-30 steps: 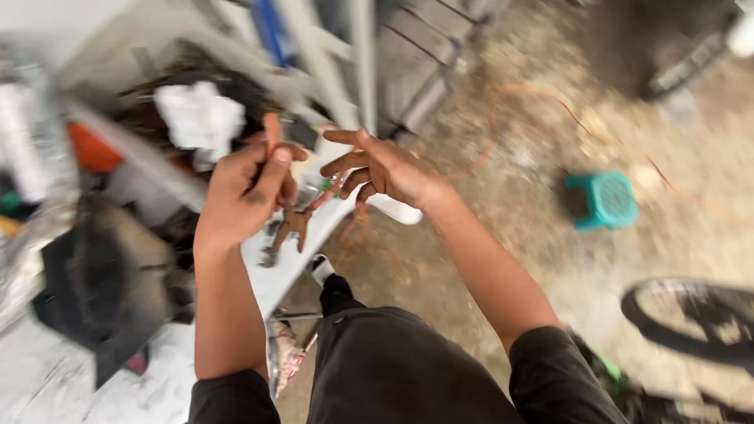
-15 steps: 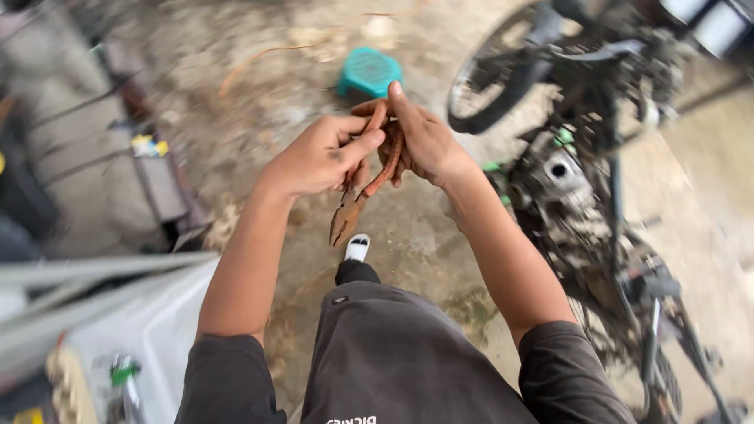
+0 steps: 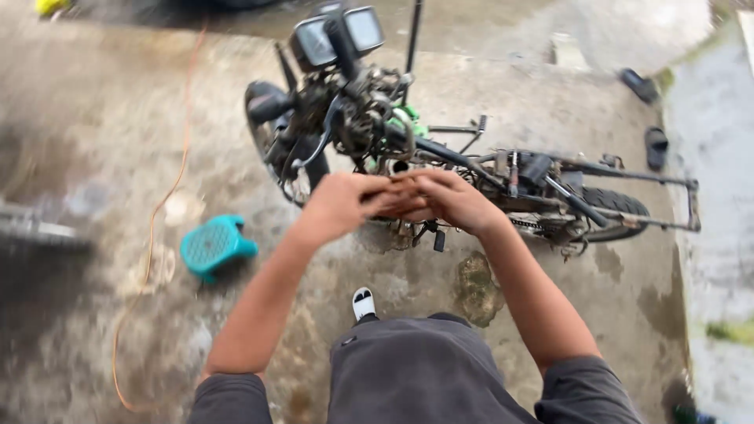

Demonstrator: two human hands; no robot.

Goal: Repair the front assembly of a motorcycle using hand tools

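Observation:
My left hand (image 3: 338, 206) and my right hand (image 3: 454, 200) meet at chest height, fingers curled together around a small rusty tool that the fingers almost fully hide. Just beyond them stands a stripped motorbike (image 3: 353, 118) with bare frame, exposed engine and wiring, and its front wheel turned to the left. Both hands are in front of the bike's middle and do not touch it. My white shoe (image 3: 363, 303) shows below them on the concrete.
A teal plastic stool (image 3: 214, 246) lies on the concrete floor to the left. An orange cable (image 3: 157, 220) trails across the floor beside it. Dark sandals (image 3: 656, 145) lie at the far right near a wet strip of ground.
The view has swung from a cluttered workbench, past the stool, to the motorbike. My hands stayed together on the rusty tool, which hung clearly visible before and is now hidden by fingers.

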